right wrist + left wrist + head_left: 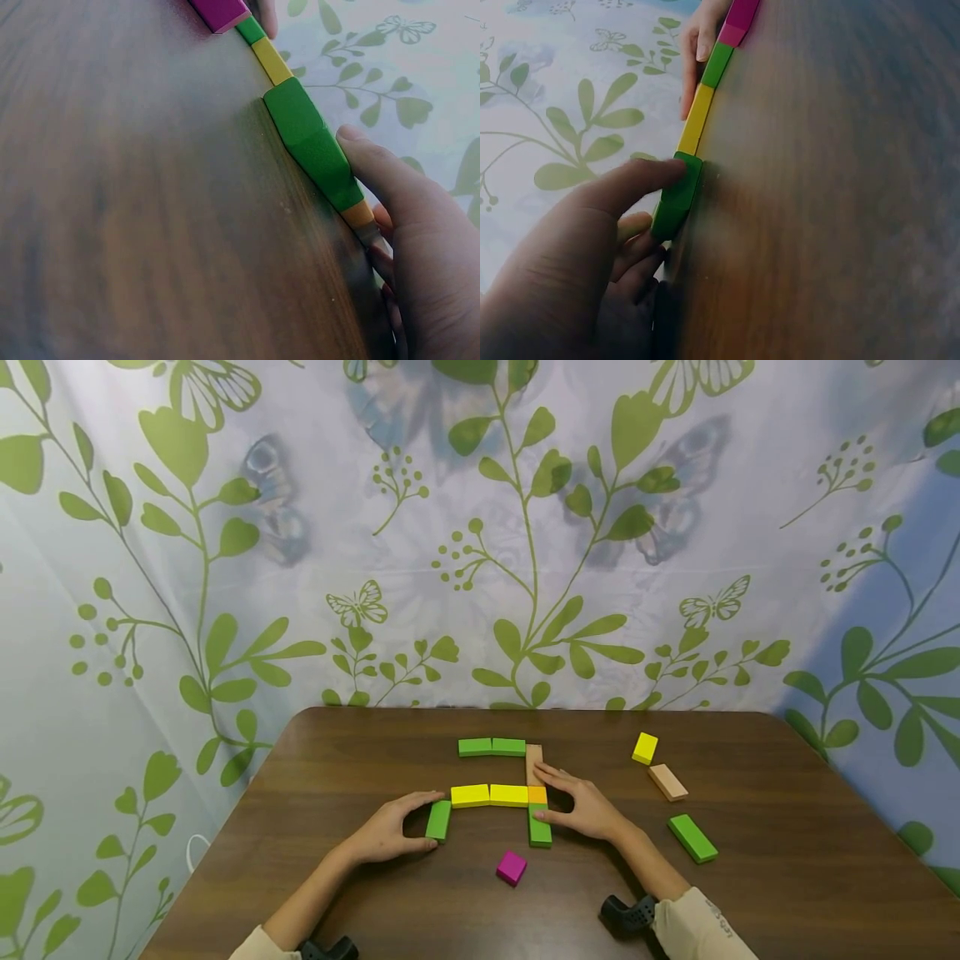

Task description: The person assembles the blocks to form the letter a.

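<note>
My left hand (386, 831) pinches a green block (438, 822), thumb at its near end and fingers at the far end; the left wrist view shows the thumb (649, 180) on it. To its right run two yellow blocks (470, 796) end to end, then a small orange block (537, 795). My right hand (585, 806) lies along the right side, thumb touching another green block (539, 833), outstretched fingers at a plain wooden block (533, 758). In the right wrist view this green block (311, 142) stands beside the thumb. Two more green blocks (475, 747) form the back row.
A magenta block (512, 867) lies in front of the arrangement. Off to the right are a loose yellow block (645, 748), a plain wooden block (667, 782) and a green block (693, 838) on the brown table (360, 735). A leaf-patterned cloth (420, 610) hangs behind.
</note>
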### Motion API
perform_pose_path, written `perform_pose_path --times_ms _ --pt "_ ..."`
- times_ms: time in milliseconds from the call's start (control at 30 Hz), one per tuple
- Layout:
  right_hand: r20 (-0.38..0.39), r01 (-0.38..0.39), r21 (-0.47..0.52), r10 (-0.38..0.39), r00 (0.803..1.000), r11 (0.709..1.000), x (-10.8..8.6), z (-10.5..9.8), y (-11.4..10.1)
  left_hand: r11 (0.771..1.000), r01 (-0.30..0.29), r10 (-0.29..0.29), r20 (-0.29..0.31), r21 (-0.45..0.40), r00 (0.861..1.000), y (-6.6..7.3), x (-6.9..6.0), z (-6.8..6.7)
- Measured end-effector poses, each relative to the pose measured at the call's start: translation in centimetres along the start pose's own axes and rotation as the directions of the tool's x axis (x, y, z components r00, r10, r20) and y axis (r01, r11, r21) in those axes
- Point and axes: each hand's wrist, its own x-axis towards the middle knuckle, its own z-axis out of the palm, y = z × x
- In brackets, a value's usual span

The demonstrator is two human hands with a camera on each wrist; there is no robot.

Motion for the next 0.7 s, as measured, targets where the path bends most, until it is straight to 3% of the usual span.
perform_pose_path --times_ms 167,333,467,700 --pt "-0.005 0.037 0.011 -0.037 0.999 0.999 0.01 0.08 0.14 0.997 0.020 -0.024 -0.051 -0.068 0.998 -0.11 -0.04 0.00" --pt "-0.006 0.041 0.011 -0.041 0.999 0.999 0.00 -0.01 0.13 0.997 -0.008 0.000 -0.100 -0.075 0.995 -0.36 0.12 0.19" --pt "-0.002 0.029 0.009 -0.029 1.000 1.000 0.04 -0.02 0.06 0.998 -0.029 0.024 -0.100 -0.047 0.995 -0.60 0.15 0.31" --pt "0.000 0.029 0.008 -0.029 1.000 1.000 0.02 -0.02 -0.03 0.999 -0.019 0.016 -0.086 -0.029 0.996 -0.90 0.13 0.49"
